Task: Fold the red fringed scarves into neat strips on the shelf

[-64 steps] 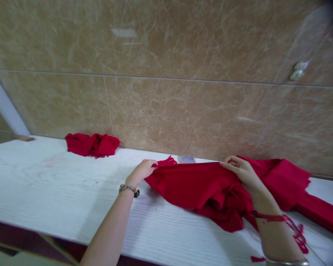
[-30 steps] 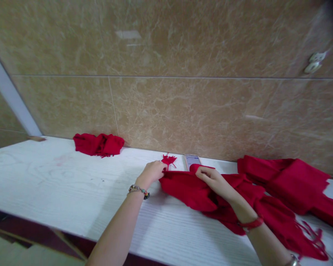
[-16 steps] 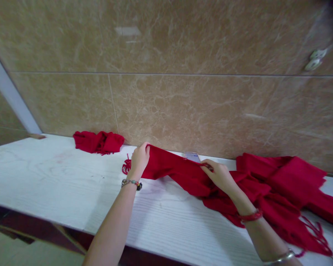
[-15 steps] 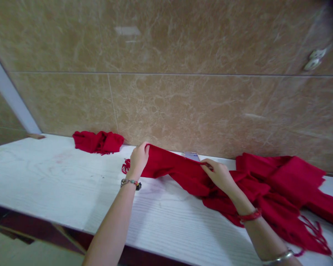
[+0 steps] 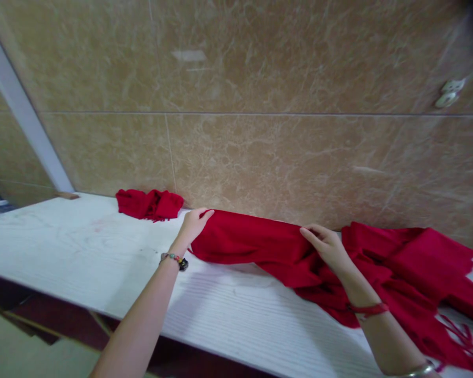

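A long red scarf with fringe is stretched between my two hands above the white tabletop. My left hand pinches its upper edge near the left end, thumb on top. Farther right, my right hand grips the same upper edge between thumb and fingers. From there the scarf sags and runs down to the right in loose folds, under my right forearm, and lies on the table. More folded red fabric lies behind my right arm; where it parts from the held scarf I cannot tell.
A small crumpled red scarf lies against the tiled wall at the back left. The white table has its front edge close to me, with dark shelving beneath. A white cat-shaped fixture is on the wall.
My hands have moved apart, pulling the scarf's upper edge straighter and flatter. The fabric now covers the small bluish item behind it. The view has shifted slightly.
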Available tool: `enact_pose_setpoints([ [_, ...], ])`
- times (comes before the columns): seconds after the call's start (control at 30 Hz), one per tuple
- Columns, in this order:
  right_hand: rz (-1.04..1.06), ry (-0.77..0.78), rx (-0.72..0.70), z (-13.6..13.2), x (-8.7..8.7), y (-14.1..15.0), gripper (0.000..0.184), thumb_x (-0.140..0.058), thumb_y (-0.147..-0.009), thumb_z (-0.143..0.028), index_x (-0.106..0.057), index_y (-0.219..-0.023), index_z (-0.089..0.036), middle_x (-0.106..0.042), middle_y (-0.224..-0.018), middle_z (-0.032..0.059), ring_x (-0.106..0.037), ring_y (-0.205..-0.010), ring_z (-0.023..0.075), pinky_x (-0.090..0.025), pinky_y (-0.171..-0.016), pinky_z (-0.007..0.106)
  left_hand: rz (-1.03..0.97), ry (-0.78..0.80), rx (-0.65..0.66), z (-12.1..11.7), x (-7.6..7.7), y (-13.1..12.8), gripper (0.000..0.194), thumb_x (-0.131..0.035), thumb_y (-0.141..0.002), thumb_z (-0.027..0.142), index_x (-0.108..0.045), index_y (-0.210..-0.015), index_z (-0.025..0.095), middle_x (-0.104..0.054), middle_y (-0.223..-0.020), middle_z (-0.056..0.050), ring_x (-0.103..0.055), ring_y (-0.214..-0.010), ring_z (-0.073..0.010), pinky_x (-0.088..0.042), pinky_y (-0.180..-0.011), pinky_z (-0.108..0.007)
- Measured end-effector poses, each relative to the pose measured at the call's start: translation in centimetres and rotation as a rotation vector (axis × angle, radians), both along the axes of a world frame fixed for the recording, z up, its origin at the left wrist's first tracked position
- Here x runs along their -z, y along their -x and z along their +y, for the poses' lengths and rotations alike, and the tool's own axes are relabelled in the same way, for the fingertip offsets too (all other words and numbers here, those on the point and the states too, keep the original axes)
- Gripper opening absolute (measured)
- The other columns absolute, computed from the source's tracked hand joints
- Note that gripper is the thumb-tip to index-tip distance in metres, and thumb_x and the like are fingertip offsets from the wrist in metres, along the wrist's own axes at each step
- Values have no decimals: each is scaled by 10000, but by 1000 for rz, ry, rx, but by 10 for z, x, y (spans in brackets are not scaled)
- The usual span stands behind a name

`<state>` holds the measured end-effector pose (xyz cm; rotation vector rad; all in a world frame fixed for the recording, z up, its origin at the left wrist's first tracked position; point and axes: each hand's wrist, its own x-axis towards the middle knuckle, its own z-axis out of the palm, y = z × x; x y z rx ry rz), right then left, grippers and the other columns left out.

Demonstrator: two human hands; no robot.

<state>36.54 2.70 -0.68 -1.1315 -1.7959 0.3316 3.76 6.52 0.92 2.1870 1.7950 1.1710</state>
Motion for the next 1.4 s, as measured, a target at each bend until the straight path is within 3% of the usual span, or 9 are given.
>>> enact_pose_setpoints([
  [0.13, -282, 12, -138, -2, 9, 13, 191, -473, -800, -323, -613, -790, -194, -667, -804, 53, -602, -748, 200, -456, -698, 310, 257, 100, 215, -12, -10, 34, 247, -434, -826, 310, -616, -737, 168, -649, -775, -38, -559, -727, -165, -388, -695, -232],
  [0.3, -524, 23, -232, -6, 29, 39, 194, -433, -809, -175, -624, -840, -169, -665, -831, 74, -612, -777, 201, -473, -724, 325, 430, 177, 177, -18, 5, 55, 252, -416, -831, 253, -594, -677, 160, -634, -711, -46, -555, -666, -167, -391, -662, -248],
  [0.57, -528, -75, -88, -13, 43, 63, 420, -533, -781, -232, -488, -1187, -137, -592, -1089, 146, -573, -970, 242, -465, -806, 373, 323, -70, 421, -11, 16, -36, 197, -430, -855, 226, -618, -838, 173, -645, -879, -36, -571, -817, -154, -415, -788, -249],
  [0.67, -681, 97, -20, -11, 41, 55, 296, -523, -777, -197, -589, -1057, -129, -648, -963, 144, -619, -847, 243, -475, -729, 338, 370, -166, 519, -11, 22, -70, 195, -416, -872, 224, -608, -869, 186, -634, -893, -28, -569, -831, -149, -419, -794, -248],
  [0.77, -780, 218, -69, -13, 27, 41, 187, -479, -791, -162, -664, -817, -163, -683, -805, 102, -632, -750, 215, -453, -676, 288, 364, -215, 472, -8, 35, -81, 202, -393, -885, 217, -591, -892, 177, -630, -911, -42, -571, -844, -154, -425, -784, -251],
  [0.9, -718, 212, -184, -17, 7, 28, 180, -483, -808, -217, -659, -792, -183, -683, -787, 56, -617, -710, 170, -425, -641, 243, 392, -158, 335, 6, 49, -59, 208, -388, -888, 228, -589, -867, 181, -639, -871, -48, -586, -806, -168, -432, -754, -263],
  [1.1, -591, 206, 41, 1, 12, 33, 195, -487, -785, -177, -652, -888, -157, -676, -843, 78, -616, -786, 187, -442, -701, 269, 148, -148, 55, 27, 50, -13, 217, -397, -878, 241, -602, -853, 174, -645, -807, -60, -589, -759, -180, -431, -721, -271],
  [1.3, -491, 94, -121, 35, 13, 87, 501, -645, -682, -291, -542, -1146, -134, -559, -1173, 146, -525, -1059, 236, -408, -883, 353, 2, -203, 380, 21, 41, -18, 162, -468, -832, 232, -617, -809, 174, -644, -852, -36, -576, -815, -155, -425, -777, -252],
  [1.4, -456, 133, -233, 48, 5, 120, 337, -616, -704, -307, -623, -995, -137, -647, -997, 99, -585, -895, 199, -440, -780, 300, -26, -193, 427, 15, 36, -22, 147, -492, -820, 240, -614, -770, 174, -639, -806, -23, -576, -773, -146, -429, -748, -245],
])
